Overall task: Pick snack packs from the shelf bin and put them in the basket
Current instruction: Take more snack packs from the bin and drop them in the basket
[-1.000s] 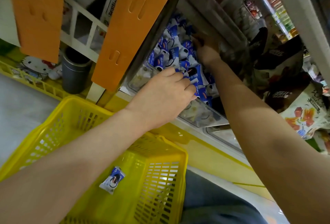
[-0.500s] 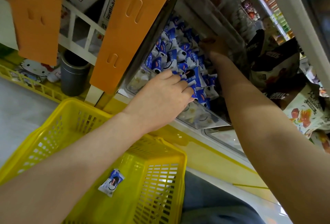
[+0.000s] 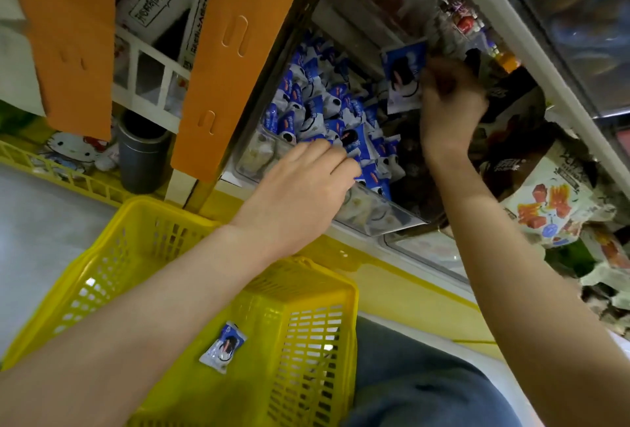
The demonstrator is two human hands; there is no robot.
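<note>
- The right hand [image 3: 450,99] pinched one blue-and-white snack pack [image 3: 404,75] by its edge and held it upright above the back of the shelf bin [image 3: 375,218], clear of the heap below.
- The shelf bin, a clear plastic tray, was heaped with loose packs [image 3: 317,103] of the same blue-and-white kind.
- The left hand [image 3: 300,184] reached over the bin's front wall, its fingers curled down among the front packs. The fingertips were hidden, so I could not tell whether it gripped one.
- The yellow basket [image 3: 102,266] sat below the shelf, under the left forearm. A single pack [image 3: 223,346] lay flat on its floor.
- An orange panel [image 3: 231,79] stood just left of the bin, and bagged snacks [image 3: 545,201] crowded its right side.
</note>
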